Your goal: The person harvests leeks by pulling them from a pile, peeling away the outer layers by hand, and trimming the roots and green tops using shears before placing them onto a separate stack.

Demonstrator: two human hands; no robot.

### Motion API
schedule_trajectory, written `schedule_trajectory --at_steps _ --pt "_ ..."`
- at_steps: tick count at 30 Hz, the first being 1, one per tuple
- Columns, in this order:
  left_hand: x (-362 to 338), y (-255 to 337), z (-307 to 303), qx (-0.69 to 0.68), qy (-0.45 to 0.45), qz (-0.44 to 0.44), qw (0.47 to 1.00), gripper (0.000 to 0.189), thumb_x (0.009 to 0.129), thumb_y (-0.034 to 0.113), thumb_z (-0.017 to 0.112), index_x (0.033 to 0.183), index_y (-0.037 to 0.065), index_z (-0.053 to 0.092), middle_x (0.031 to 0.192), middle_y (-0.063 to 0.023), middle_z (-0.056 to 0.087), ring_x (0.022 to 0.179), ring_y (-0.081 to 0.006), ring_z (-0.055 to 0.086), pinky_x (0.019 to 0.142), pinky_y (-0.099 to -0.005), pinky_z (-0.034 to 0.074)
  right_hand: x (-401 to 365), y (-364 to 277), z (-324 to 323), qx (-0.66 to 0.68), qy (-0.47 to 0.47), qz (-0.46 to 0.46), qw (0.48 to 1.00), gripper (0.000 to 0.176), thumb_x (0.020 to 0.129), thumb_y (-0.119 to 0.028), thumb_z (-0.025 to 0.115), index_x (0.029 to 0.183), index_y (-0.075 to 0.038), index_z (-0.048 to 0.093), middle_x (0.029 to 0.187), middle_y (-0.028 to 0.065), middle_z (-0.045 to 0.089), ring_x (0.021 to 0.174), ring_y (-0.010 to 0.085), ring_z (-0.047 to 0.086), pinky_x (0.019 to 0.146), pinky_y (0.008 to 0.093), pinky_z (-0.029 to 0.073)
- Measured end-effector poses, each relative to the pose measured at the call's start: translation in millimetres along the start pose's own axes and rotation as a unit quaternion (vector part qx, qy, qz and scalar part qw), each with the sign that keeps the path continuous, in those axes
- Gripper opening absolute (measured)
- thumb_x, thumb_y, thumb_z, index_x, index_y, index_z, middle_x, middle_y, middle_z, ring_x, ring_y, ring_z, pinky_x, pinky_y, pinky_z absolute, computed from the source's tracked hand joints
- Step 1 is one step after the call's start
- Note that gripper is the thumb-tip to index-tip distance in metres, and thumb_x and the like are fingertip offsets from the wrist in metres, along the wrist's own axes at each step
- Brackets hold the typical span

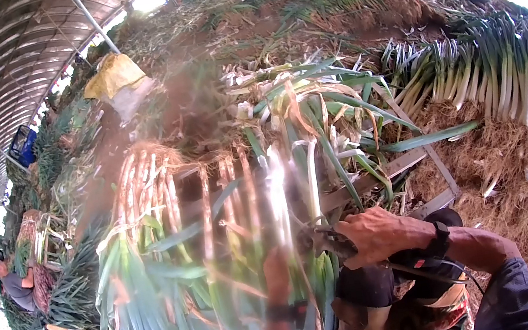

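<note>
My left hand [277,275], smeared by motion, is closed around a green onion [278,194] whose bright white stalk points away from me. To its right my right hand [380,233] grips a dark hand tool [333,242] with a narrow front end aimed toward the stalk. A thin dark hose or cord runs below that hand. Left of my hands lies a row of unpeeled green onions [206,212], brown roots away from me and long green leaves toward me. Both wrists wear dark bands.
Cleaned green onions [494,70] lie in a long row at the right, beside a brown heap of root and leaf scraps [510,195]. A wooden frame [441,168] stands beyond my right hand. Far left, a person [19,287] sits among more onions. A yellow sack [114,76] lies farther back.
</note>
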State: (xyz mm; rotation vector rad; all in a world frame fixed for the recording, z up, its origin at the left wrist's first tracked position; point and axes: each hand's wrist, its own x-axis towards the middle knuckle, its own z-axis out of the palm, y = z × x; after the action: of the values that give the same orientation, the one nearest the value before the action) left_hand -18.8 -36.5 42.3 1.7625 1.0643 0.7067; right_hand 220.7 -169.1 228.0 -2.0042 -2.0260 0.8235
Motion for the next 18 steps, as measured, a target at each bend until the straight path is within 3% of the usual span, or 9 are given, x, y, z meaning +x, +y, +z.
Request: schedule_trajectory --at_steps 2,4,7,10,13,17,18 --pt "-5.0 1.0 -1.0 -0.036 0.016 0.058 0.998 0.025 0.092 0.020 0.065 0.107 0.001 0.068 0.083 -0.0162 0.062 0.079 -0.0163 0.055 0.076 -0.0330 0.046 -0.2 -4.1 -1.4 0.008 0.002 0.008 1.000 0.056 0.075 -0.042 0.075 0.103 0.003 0.057 0.093 0.0217 0.065 0.085 0.0423 0.067 0.072 0.0501 0.052" --pt "2.8 -16.3 3.9 -0.119 0.001 0.019 0.993 0.021 0.091 0.019 0.065 0.105 0.003 0.070 0.080 -0.0152 0.059 0.078 -0.0137 0.053 0.074 -0.0305 0.044 4.5 1.5 3.6 -0.006 0.019 0.007 1.000 0.056 0.075 -0.042 0.074 0.103 0.003 0.057 0.093 0.0218 0.065 0.085 0.0425 0.067 0.072 0.0499 0.052" --pt "9.6 -57.2 19.0 -0.161 0.034 -0.026 0.986 0.028 0.098 0.027 0.061 0.103 0.002 0.072 0.084 -0.0088 0.067 0.078 -0.0157 0.062 0.070 -0.0372 0.049 8.1 1.4 2.2 -0.017 0.035 0.014 0.999 0.056 0.075 -0.043 0.074 0.103 0.003 0.057 0.093 0.0220 0.065 0.085 0.0426 0.067 0.073 0.0499 0.052" --pt "8.3 9.2 5.4 -0.065 -0.001 -0.133 0.989 0.020 0.093 0.021 0.066 0.091 0.002 0.066 0.077 -0.0040 0.057 0.072 -0.0113 0.046 0.064 -0.0329 0.041 4.2 -3.9 -5.3 -0.012 0.019 0.027 0.999 0.057 0.075 -0.043 0.074 0.104 0.003 0.057 0.094 0.0225 0.065 0.086 0.0425 0.066 0.074 0.0500 0.052" --pt "10.7 -8.5 11.8 -0.032 0.002 -0.070 0.997 0.026 0.093 0.026 0.065 0.087 0.001 0.063 0.072 -0.0014 0.052 0.069 -0.0099 0.040 0.060 -0.0343 0.038 -1.1 -3.0 -3.5 -0.009 0.025 0.037 0.999 0.058 0.075 -0.042 0.074 0.106 0.003 0.057 0.094 0.0228 0.065 0.087 0.0422 0.066 0.075 0.0498 0.052" --pt "10.1 0.7 22.5 0.137 -0.028 -0.049 0.989 0.039 0.090 0.040 0.066 0.095 0.001 0.063 0.084 -0.0256 0.066 0.079 -0.0368 0.067 0.073 -0.0473 0.049 -6.7 9.2 3.5 -0.027 0.090 0.027 0.995 0.059 0.076 -0.043 0.075 0.108 0.003 0.057 0.094 0.0233 0.066 0.088 0.0419 0.067 0.076 0.0495 0.051" --pt "8.1 2.5 19.9 0.157 -0.049 -0.039 0.986 0.042 0.089 0.043 0.067 0.100 0.003 0.067 0.099 -0.0297 0.067 0.095 -0.0473 0.066 0.080 -0.0519 0.050 -8.0 8.1 1.5 -0.031 0.098 0.012 0.995 0.053 0.079 -0.041 0.069 0.110 0.002 0.062 0.089 0.0234 0.069 0.085 0.0400 0.070 0.073 0.0488 0.055"
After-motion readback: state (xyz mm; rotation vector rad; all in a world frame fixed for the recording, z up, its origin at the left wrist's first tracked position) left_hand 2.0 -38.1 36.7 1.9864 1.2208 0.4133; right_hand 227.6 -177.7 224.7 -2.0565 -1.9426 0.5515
